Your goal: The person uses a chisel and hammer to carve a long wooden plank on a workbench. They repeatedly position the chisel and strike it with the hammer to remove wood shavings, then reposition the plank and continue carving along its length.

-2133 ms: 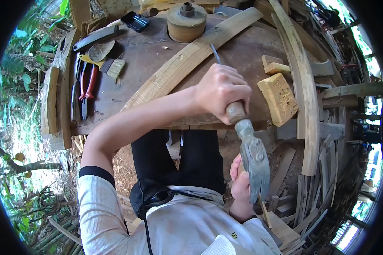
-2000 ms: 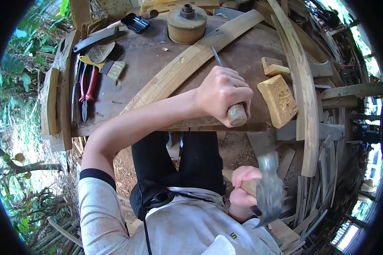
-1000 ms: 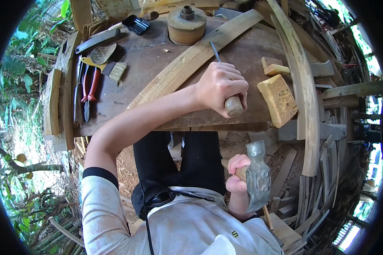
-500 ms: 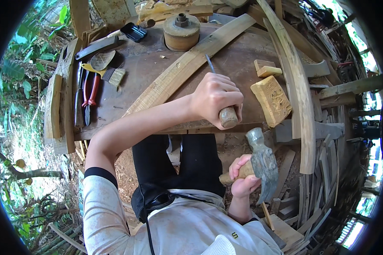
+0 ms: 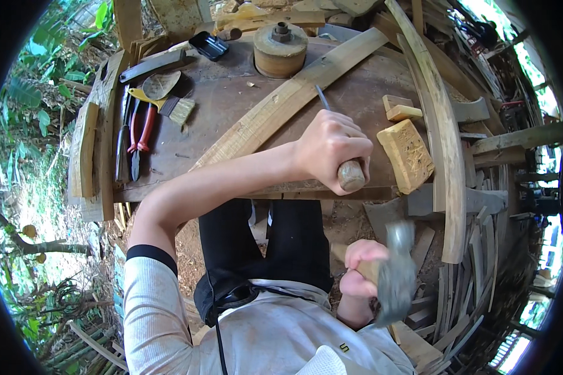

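My left hand (image 5: 336, 147) is closed in a fist around the wooden handle of a chisel (image 5: 351, 176). Its thin metal blade slants away from me, and the tip appears at the edge of a long plank (image 5: 275, 109); whether it touches, I cannot tell. That plank lies diagonally across the worktable (image 5: 222, 81). Lower right, off the table's near edge, my right hand (image 5: 361, 269) grips the wooden handle of a claw hammer (image 5: 396, 275), whose metal head is smeared by motion. A yellowish wood block (image 5: 406, 156) rests right of my left fist.
On the table's left lie red-handled pliers (image 5: 142, 140), a paintbrush (image 5: 176, 109) and a black tray (image 5: 208, 45). A round wooden piece with a bolt (image 5: 280, 51) stands at the back. Long curved timber (image 5: 441, 119) lines the right side, with scrap wood (image 5: 466, 300) below.
My right hand has lowered the hammer away from my left fist, toward my body. The whole view has shifted slightly; my left hand still grips the chisel at the plank.
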`<act>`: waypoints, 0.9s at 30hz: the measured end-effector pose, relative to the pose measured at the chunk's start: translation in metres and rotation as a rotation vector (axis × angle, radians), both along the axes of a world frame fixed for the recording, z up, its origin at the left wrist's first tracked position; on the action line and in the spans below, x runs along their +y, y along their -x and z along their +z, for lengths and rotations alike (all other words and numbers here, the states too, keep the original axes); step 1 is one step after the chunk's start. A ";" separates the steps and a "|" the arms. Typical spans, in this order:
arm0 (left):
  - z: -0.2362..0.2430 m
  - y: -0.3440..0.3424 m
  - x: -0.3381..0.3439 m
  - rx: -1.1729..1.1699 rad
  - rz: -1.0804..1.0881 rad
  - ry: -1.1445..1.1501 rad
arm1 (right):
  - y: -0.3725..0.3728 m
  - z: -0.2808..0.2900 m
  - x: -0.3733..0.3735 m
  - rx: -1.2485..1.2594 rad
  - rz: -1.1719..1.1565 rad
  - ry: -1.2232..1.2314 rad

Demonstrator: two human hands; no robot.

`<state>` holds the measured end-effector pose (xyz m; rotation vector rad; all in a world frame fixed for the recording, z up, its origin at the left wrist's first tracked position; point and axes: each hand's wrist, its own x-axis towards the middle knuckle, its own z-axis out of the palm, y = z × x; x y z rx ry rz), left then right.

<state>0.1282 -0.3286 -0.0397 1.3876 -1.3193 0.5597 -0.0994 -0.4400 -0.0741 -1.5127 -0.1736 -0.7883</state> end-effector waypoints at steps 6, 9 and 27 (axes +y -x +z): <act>-0.005 -0.005 0.006 -0.039 -0.004 -0.044 | 0.001 0.010 0.003 0.295 -0.012 -0.002; -0.006 -0.002 -0.003 -0.046 0.003 -0.025 | 0.002 -0.011 -0.007 0.106 0.077 0.004; -0.030 -0.018 0.007 -0.157 0.019 -0.154 | 0.010 -0.053 0.001 0.191 0.065 0.008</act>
